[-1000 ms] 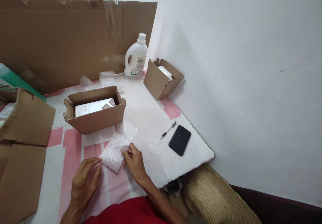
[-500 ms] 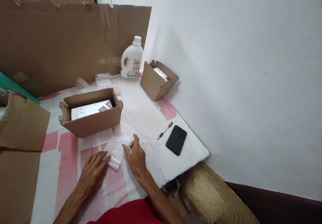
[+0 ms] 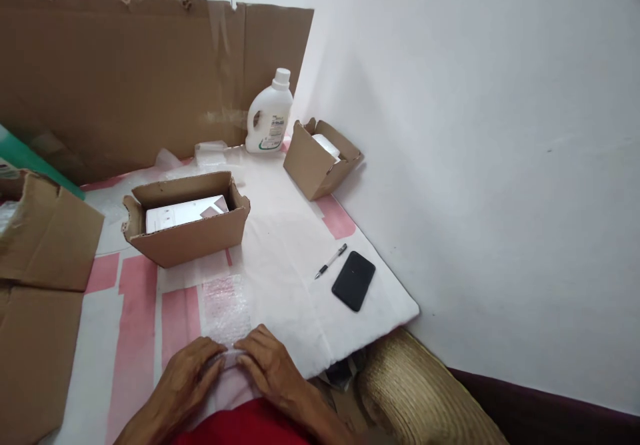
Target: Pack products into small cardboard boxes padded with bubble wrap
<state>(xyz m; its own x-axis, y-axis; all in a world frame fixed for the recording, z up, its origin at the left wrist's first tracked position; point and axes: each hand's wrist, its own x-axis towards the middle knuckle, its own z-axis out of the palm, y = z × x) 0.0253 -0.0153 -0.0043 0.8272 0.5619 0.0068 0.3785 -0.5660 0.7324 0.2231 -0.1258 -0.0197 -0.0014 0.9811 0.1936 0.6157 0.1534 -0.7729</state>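
Observation:
A sheet of clear bubble wrap [image 3: 226, 308] lies flat on the cloth-covered table close to my body. My left hand [image 3: 193, 365] grips its near edge from the left, fingers bent over it. From the right, my right hand [image 3: 267, 361] pinches the same edge, which looks rolled or folded between the two hands. Just beyond the wrap stands an open cardboard box [image 3: 200, 238] with a white carton [image 3: 175, 215] inside.
A pen [image 3: 331, 261] and a black phone-like slab [image 3: 354, 281] lie to the right. Further back are a white jug [image 3: 270, 119] and a smaller cardboard box [image 3: 310, 168] by the wall. Another cardboard box [image 3: 55, 238] stands at left; a large cardboard panel [image 3: 125, 85] lines the back.
Both hands have drawn nearer my body and together, now holding the bubble wrap's near edge. The wrap has been turned straighter and pulled closer. The view has shifted slightly.

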